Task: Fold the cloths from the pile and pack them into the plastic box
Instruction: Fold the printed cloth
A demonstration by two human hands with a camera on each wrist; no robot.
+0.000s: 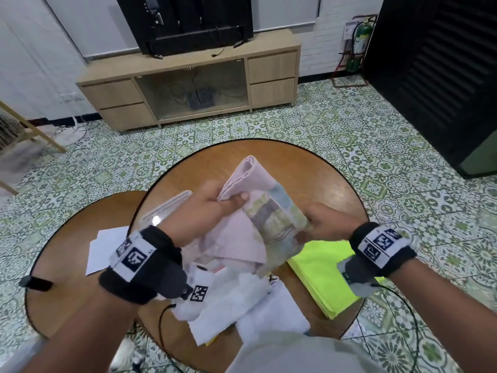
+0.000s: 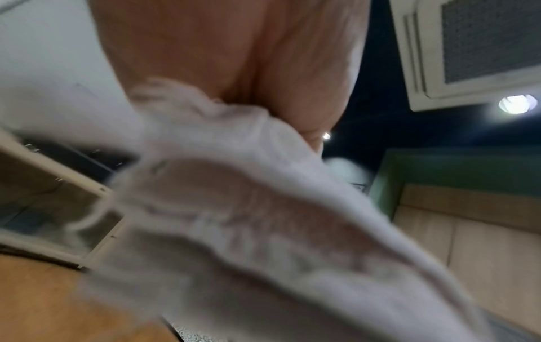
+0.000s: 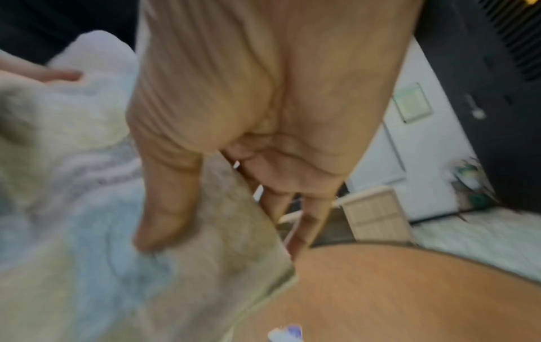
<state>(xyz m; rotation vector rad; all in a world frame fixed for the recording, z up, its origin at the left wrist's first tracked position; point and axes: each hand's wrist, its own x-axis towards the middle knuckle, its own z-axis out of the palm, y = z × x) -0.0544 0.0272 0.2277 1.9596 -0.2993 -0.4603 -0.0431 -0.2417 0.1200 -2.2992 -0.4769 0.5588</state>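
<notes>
Both hands hold a pink cloth [image 1: 252,211] with pastel green, blue and grey patches up above the round wooden table [image 1: 330,181]. My left hand [image 1: 212,203] pinches its folded upper end between thumb and fingers; in the left wrist view the blurred cloth [image 2: 249,219] fills the frame below the palm. My right hand [image 1: 325,222] grips the cloth's right edge, thumb on top of the cloth [image 3: 88,208] and fingers behind it. Below the hands lies the pile of white cloths [image 1: 242,300]. The clear plastic box [image 1: 166,205] shows partly behind my left hand.
A folded neon-yellow cloth [image 1: 325,273] lies on the table at the right. White paper sheets [image 1: 105,249] rest on a lower round table [image 1: 72,265] at the left. A wooden TV cabinet [image 1: 188,82] stands across the patterned tile floor.
</notes>
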